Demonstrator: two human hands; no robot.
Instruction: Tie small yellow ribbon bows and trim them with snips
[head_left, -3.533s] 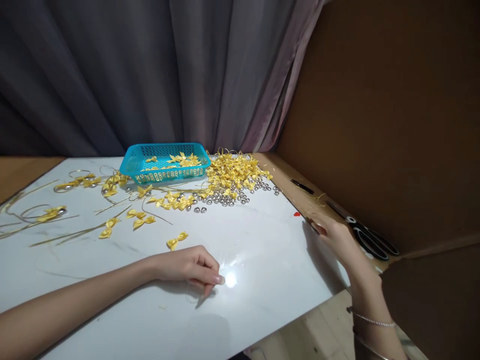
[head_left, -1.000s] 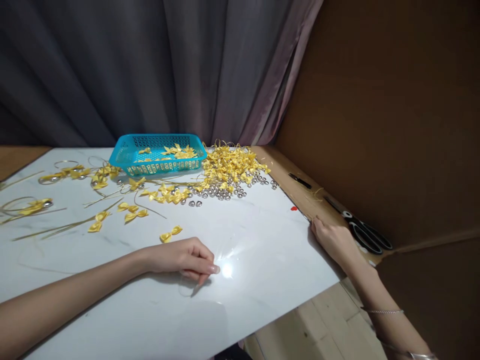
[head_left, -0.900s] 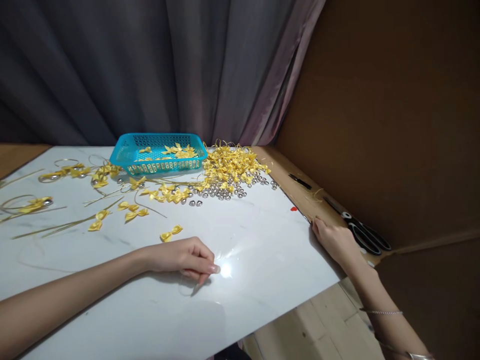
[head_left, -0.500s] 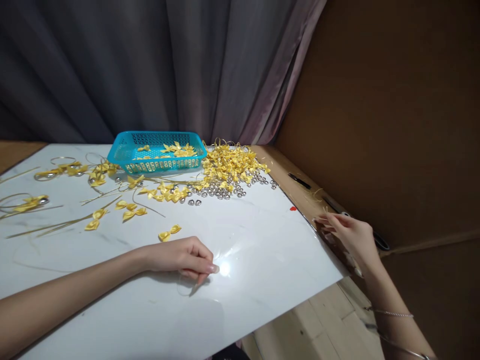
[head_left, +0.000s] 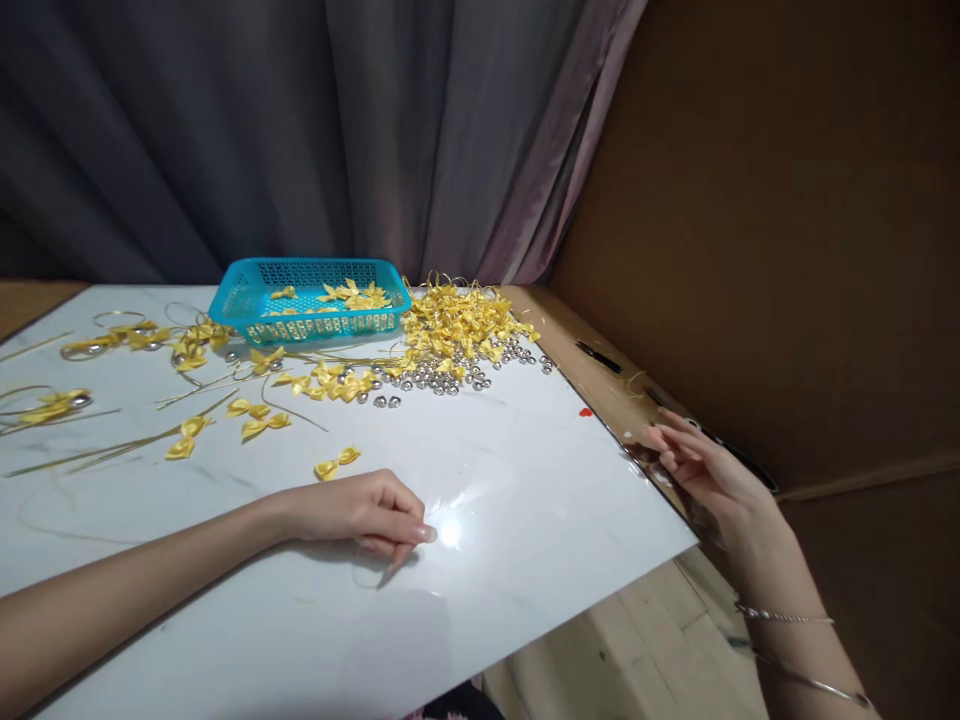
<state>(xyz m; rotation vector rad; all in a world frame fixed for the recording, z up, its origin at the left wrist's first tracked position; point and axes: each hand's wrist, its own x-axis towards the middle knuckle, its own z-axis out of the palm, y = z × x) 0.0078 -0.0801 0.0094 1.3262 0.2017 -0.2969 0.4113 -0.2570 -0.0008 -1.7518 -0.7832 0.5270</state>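
Note:
My left hand (head_left: 386, 520) is closed in a pinch above the white marbled tabletop (head_left: 525, 500). A thin loop of cord (head_left: 364, 575) shows below its fingers; whatever else the fingertips hold is hidden. My right hand (head_left: 709, 465) is off the table's right edge, over the brown ledge, with its fingers apart and nothing visible in them. Beside it lies a long dark tool (head_left: 739, 460), partly covered by the hand. The closest yellow ribbon bow (head_left: 337, 464) lies just beyond my left hand.
A blue plastic basket (head_left: 322, 328) with some yellow bows stands at the back. Right of it is a heap of yellow bows (head_left: 461, 315) with silver beads (head_left: 439, 378) in front. Cords and bows lie at left. A black pen-like tool (head_left: 598, 356) rests on the ledge.
My right hand has opened from a pinch and shifted slightly right. My left hand stays closed in nearly the same place. The view has moved a little.

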